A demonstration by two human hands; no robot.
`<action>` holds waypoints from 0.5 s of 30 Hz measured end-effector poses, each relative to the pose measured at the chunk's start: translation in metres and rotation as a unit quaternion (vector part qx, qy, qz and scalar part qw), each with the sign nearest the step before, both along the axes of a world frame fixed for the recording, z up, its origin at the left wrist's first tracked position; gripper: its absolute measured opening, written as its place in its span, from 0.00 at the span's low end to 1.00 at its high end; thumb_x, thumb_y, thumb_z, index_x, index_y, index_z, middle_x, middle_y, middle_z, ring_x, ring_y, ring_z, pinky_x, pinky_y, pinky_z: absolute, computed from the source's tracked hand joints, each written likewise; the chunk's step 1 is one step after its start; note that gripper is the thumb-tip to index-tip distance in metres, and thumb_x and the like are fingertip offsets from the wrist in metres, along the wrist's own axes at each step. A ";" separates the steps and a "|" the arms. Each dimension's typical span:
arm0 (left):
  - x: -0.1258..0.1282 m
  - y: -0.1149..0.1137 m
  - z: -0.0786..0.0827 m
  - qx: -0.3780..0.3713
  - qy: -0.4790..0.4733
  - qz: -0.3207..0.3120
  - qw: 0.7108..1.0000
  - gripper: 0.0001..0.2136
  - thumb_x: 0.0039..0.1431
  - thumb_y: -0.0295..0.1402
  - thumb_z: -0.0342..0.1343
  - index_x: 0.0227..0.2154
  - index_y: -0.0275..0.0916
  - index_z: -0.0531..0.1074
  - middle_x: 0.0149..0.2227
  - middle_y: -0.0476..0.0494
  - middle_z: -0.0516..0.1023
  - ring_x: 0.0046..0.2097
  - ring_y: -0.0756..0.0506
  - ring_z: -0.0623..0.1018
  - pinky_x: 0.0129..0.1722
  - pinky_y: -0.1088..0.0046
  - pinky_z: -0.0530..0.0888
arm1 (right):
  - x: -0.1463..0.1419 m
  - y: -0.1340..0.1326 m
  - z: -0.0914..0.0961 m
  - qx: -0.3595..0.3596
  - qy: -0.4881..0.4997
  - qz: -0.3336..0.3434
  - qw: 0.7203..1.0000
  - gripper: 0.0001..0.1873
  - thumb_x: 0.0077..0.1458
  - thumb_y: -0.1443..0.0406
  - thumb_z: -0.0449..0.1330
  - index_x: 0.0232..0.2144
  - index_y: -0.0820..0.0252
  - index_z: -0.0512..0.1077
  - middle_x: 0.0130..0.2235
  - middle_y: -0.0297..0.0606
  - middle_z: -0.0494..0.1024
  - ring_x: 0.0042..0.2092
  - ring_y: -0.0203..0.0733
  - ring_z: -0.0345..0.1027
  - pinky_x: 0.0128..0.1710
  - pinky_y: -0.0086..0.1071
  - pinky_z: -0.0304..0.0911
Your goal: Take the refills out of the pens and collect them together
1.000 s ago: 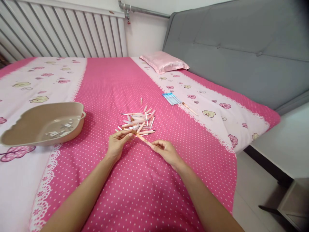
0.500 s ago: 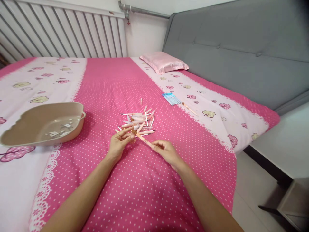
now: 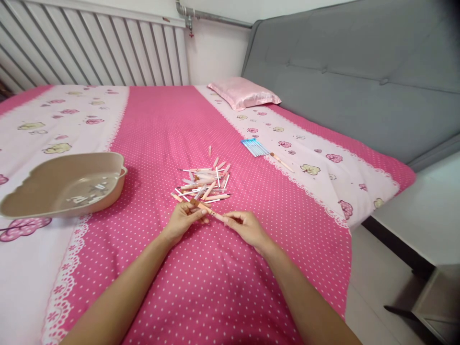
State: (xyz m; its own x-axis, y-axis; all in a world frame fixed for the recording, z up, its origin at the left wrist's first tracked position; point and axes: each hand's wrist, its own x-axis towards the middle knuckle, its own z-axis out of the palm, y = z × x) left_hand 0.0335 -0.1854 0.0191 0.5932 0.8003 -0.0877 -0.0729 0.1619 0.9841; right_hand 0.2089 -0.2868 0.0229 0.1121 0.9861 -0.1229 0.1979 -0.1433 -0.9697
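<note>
Between my two hands I hold a peach-coloured pen [image 3: 206, 208] with a brown end, tilted just in front of the pile. My left hand [image 3: 182, 219] is closed on its brown-ended part, thumb on top. My right hand [image 3: 247, 229] pinches the paler end between thumb and fingers. Right behind the pen lies a loose pile of pen parts [image 3: 206, 179], pink and peach barrels, caps and thin white refills crossing one another. One short pink piece [image 3: 210, 151] lies apart beyond the pile.
A beige plastic basin [image 3: 61, 175] holding small white and grey pieces stands at left. To the right lie a row of blue pens [image 3: 254, 147] and one peach pen [image 3: 282, 162] beside it. A pink pillow [image 3: 242, 93] and grey headboard [image 3: 341, 62] are farther back.
My left hand has drawn slightly down and closed round the pen's brown end. The pen has come a little toward me; my right hand has barely moved.
</note>
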 end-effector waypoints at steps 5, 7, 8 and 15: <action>-0.001 0.002 -0.001 -0.004 0.004 0.024 1.000 0.15 0.41 0.42 0.66 0.27 0.34 0.77 0.19 0.47 0.77 0.20 0.53 0.73 0.22 0.82 0.69 | -0.002 0.000 0.000 0.005 0.031 -0.009 0.999 0.18 0.50 0.56 0.59 0.41 0.59 0.76 0.36 0.37 0.78 0.34 0.38 0.68 0.34 0.30 0.60; -0.002 0.003 -0.003 -0.004 0.000 0.040 0.999 0.15 0.41 0.41 0.66 0.27 0.34 0.77 0.19 0.47 0.77 0.20 0.54 0.73 0.22 0.82 0.69 | -0.002 0.001 -0.002 0.012 0.046 -0.012 0.999 0.19 0.50 0.57 0.60 0.43 0.60 0.74 0.36 0.37 0.78 0.33 0.37 0.68 0.33 0.29 0.60; -0.002 0.004 -0.003 -0.004 -0.003 0.047 0.999 0.14 0.41 0.41 0.66 0.27 0.34 0.77 0.19 0.48 0.76 0.20 0.54 0.73 0.22 0.82 0.69 | -0.002 0.001 -0.003 0.016 0.049 -0.013 0.999 0.19 0.49 0.58 0.60 0.43 0.60 0.74 0.35 0.37 0.78 0.33 0.36 0.68 0.33 0.29 0.60; 0.000 0.007 -0.001 -0.006 -0.027 0.093 0.995 0.14 0.40 0.40 0.67 0.26 0.34 0.77 0.21 0.49 0.76 0.20 0.55 0.71 0.21 0.83 0.69 | 0.000 0.003 -0.004 0.007 0.066 -0.072 0.995 0.15 0.45 0.60 0.62 0.35 0.62 0.73 0.32 0.37 0.76 0.32 0.37 0.68 0.35 0.31 0.62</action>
State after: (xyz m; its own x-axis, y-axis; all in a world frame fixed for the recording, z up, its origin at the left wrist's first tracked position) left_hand 0.0332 -0.1785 0.0176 0.4394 0.8955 -0.0712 -0.1546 0.1535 0.9760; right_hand 0.2087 -0.2835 0.0184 0.2368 0.9624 -0.1328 0.0469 -0.1479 -0.9879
